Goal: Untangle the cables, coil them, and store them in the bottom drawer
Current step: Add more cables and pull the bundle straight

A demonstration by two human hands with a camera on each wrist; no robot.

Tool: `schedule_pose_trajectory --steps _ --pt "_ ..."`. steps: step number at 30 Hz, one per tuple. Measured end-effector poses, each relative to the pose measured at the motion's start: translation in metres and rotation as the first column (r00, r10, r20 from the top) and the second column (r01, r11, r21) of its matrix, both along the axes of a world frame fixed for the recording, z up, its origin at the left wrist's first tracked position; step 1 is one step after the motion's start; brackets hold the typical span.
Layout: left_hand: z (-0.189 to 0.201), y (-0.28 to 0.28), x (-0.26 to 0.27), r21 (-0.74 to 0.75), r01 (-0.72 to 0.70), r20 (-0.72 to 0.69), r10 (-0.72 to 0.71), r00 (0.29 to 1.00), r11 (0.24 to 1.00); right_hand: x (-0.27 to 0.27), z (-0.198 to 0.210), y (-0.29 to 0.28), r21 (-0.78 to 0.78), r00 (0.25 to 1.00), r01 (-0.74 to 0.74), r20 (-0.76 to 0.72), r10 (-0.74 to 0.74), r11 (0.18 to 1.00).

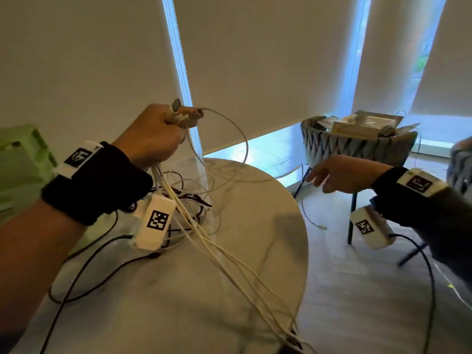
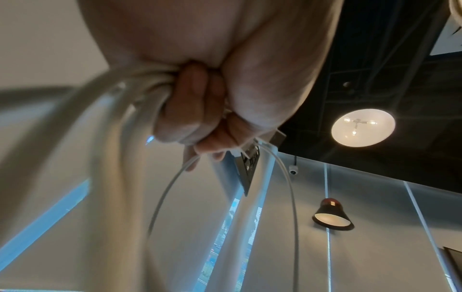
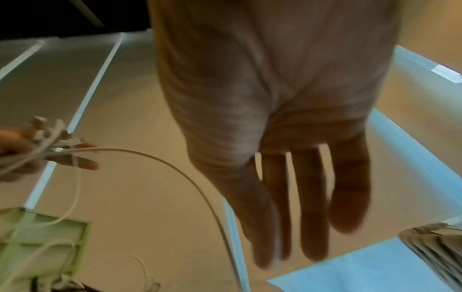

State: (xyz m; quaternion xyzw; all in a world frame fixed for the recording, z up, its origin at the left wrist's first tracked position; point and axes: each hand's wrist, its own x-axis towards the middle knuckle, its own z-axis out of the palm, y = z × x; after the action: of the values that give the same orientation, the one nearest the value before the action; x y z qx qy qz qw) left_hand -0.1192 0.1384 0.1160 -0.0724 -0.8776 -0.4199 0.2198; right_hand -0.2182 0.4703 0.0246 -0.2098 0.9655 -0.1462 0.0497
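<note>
Left hand [image 1: 150, 135] raised above a round white table [image 1: 268, 226], fist clenched around a bundle of white cables [image 1: 204, 241] with plugs poking from the top. Right hand [image 1: 339, 175] off the table's right edge, fingers straight, holding nothing. Loose tangle of black and white cables [image 1: 189, 198] on the tabletop; green drawer unit [image 1: 23, 159] far left.

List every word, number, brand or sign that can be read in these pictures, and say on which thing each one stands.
No readable word, number or brand appears in any view.
Black-and-white square code markers: patterns only, no letters, on the white box under the left wrist, the white box under the right wrist and the white tags on both black wristbands.
White cable plugs held in the left hand: no marking can be made out.
</note>
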Motion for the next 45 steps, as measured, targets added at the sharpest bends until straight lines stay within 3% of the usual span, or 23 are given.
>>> schedule_pose_trajectory --steps 2,4,6,7,10,12,14,17,19,21,24,27,29,33,35,36,38,39,41,45 --pt "0.000 0.016 -0.003 -0.020 0.028 -0.049 -0.029 0.998 0.999 0.012 0.009 -0.013 -0.037 0.994 -0.047 -0.099 0.043 0.998" --pt "0.002 0.035 -0.004 -0.093 0.093 -0.074 -0.100 0.992 0.991 0.031 0.022 -0.033 -0.260 0.998 -0.042 -0.055 0.029 0.965" --pt "0.004 0.057 -0.004 -0.195 0.177 -0.026 -0.186 0.982 0.965 0.056 0.034 -0.055 -0.600 0.966 -0.035 0.184 0.180 0.799" --pt "0.004 0.066 -0.005 -0.226 0.206 0.001 -0.211 0.977 0.952 0.066 0.038 -0.062 -0.678 0.928 -0.038 0.248 0.277 0.734" --pt "0.002 0.082 -0.011 -0.226 0.231 0.026 -0.231 0.972 0.946 0.085 0.044 -0.059 -0.780 0.816 -0.032 0.341 0.467 0.625" --pt "0.002 0.083 -0.013 -0.164 0.231 0.022 -0.230 0.973 0.959 0.087 0.043 -0.042 -0.859 0.748 0.097 0.396 0.533 0.502" --pt "0.000 0.082 -0.014 -0.057 0.272 0.059 -0.268 0.962 0.961 0.086 0.039 -0.018 -0.901 0.747 0.116 0.356 0.562 0.417" --pt "-0.005 0.083 -0.020 0.162 0.294 0.082 -0.309 0.947 0.942 0.081 0.027 0.013 -0.873 0.862 0.018 0.261 0.436 0.487" --pt "-0.007 0.085 -0.022 0.349 0.271 0.073 -0.315 0.946 0.897 0.073 0.016 0.027 -0.852 0.926 0.117 0.279 0.253 0.510" --pt "-0.010 0.089 -0.023 0.469 0.252 0.059 -0.315 0.947 0.846 0.064 0.005 0.032 -0.830 0.939 0.262 0.337 0.069 0.492" --pt "-0.023 0.094 -0.024 0.520 0.240 0.041 -0.304 0.952 0.820 0.057 -0.007 0.023 -0.775 0.933 0.359 0.313 -0.178 0.520" --pt "-0.034 0.095 -0.024 0.548 0.238 0.046 -0.313 0.949 0.802 0.060 -0.010 0.002 -0.622 0.926 0.278 -0.028 -0.375 0.732" --pt "-0.040 0.099 -0.024 0.566 0.245 0.045 -0.327 0.944 0.787 0.065 -0.006 -0.014 -0.534 0.862 0.265 -0.242 -0.446 0.803" --pt "-0.049 0.110 -0.020 0.605 0.241 0.012 -0.311 0.950 0.759 0.053 0.003 -0.021 -0.532 0.742 0.388 -0.304 -0.598 0.753" --pt "-0.053 0.114 -0.016 0.639 0.238 0.044 -0.343 0.938 0.732 0.050 0.008 -0.023 -0.526 0.764 0.328 -0.342 -0.548 0.785" --pt "-0.056 0.116 -0.014 0.651 0.228 0.073 -0.359 0.931 0.724 0.052 0.012 -0.026 -0.567 0.824 0.227 -0.321 -0.467 0.792" --pt "-0.062 0.121 -0.012 0.676 0.209 0.127 -0.391 0.912 0.706 0.066 0.022 -0.044 -0.714 0.961 -0.012 -0.203 -0.190 0.700" --pt "-0.065 0.124 -0.012 0.685 0.205 0.140 -0.402 0.905 0.699 0.074 0.027 -0.056 -0.764 0.986 -0.093 -0.162 -0.050 0.639" --pt "-0.073 0.128 -0.012 0.683 0.206 0.141 -0.403 0.904 0.701 0.084 0.035 -0.076 -0.743 0.976 -0.212 -0.190 0.103 0.635" --pt "-0.087 0.126 -0.007 0.665 0.298 0.079 -0.461 0.884 0.684 0.088 0.037 -0.097 -0.498 0.931 -0.327 -0.314 0.184 0.804"
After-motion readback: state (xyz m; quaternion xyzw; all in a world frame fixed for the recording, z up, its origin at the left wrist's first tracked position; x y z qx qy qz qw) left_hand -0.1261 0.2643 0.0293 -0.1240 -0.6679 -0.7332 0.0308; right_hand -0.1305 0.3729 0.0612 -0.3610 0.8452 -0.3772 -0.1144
